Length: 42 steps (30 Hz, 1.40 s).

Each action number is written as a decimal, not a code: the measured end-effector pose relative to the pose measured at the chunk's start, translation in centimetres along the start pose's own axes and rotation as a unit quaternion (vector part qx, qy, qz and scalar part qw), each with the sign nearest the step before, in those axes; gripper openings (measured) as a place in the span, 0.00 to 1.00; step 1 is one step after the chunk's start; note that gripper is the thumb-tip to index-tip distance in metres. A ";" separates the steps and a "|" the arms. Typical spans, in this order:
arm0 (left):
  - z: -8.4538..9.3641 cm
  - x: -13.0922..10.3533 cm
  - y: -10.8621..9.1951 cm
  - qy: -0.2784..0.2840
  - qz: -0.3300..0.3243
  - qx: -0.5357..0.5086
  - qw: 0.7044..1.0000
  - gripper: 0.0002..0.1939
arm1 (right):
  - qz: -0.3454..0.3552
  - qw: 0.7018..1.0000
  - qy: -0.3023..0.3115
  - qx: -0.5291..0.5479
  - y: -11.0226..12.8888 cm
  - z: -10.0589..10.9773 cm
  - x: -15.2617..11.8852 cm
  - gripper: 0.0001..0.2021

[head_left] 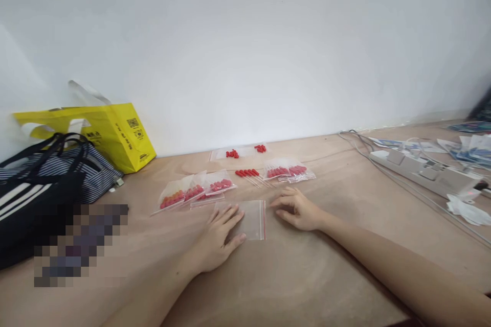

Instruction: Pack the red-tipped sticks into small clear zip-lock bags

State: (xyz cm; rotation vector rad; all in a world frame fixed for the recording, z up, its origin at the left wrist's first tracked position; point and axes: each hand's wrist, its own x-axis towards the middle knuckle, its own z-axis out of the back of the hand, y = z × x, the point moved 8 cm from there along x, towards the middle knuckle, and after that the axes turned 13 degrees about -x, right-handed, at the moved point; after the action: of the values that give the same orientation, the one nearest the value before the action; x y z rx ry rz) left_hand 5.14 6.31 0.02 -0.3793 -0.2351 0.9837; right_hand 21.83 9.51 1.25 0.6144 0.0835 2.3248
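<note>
My left hand lies flat with its fingers spread on a clear zip bag that has a red line along its right edge. Just right of that edge, my right hand rests on the table with loosely bent fingers and thumb apart, holding nothing visible. Beyond the bag is a row of thin pale sticks with red tips. Filled zip bags with red-tipped pieces overlap at the left, and more filled bags sit at the right. Farther back, loose red pieces lie on another clear bag.
A yellow shopping bag and a dark striped bag stand on the left of the wooden table. On the right are a white power strip with cables, a crumpled tissue and packets. A white wall rises behind.
</note>
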 end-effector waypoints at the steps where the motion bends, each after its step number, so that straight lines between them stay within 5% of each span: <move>1: 0.0 0.0 0.0 -0.007 0.008 0.005 1.000 0.26 | 0.004 1.000 0.003 0.005 0.2 -0.2 0.0 0.12; 16: -0.2 0.0 0.1 -0.017 0.025 0.033 0.999 0.26 | 0.082 0.997 0.009 0.012 2.7 -1.1 0.3 0.14; 24: 0.3 -0.2 -0.3 -0.044 -0.001 0.015 0.999 0.24 | 0.188 0.979 0.077 0.030 5.9 -1.9 0.3 0.33; 30: 2.0 -0.4 -1.3 -0.112 -0.036 -0.020 0.993 0.43 | 0.197 0.974 0.092 0.057 6.3 -1.9 0.8 0.26; 35: 1.1 0.0 -1.2 -0.043 -0.036 -0.061 0.997 0.45 | 0.201 0.968 0.113 0.103 6.3 -2.0 0.9 0.21; 38: 0.6 0.0 -0.9 -0.019 -0.021 -0.073 0.997 0.40 | 0.150 0.973 0.084 0.155 5.2 -1.8 1.3 0.18; 42: 0.8 0.0 -0.9 -0.028 -0.017 -0.073 0.997 0.36 | -0.126 0.990 -0.036 0.045 -1.2 -1.1 2.1 0.10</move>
State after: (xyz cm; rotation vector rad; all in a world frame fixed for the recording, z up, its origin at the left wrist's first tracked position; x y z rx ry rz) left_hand 5.51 6.07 1.14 -0.4811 -0.3646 0.9476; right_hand 20.75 11.87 0.86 0.6917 0.2213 2.0614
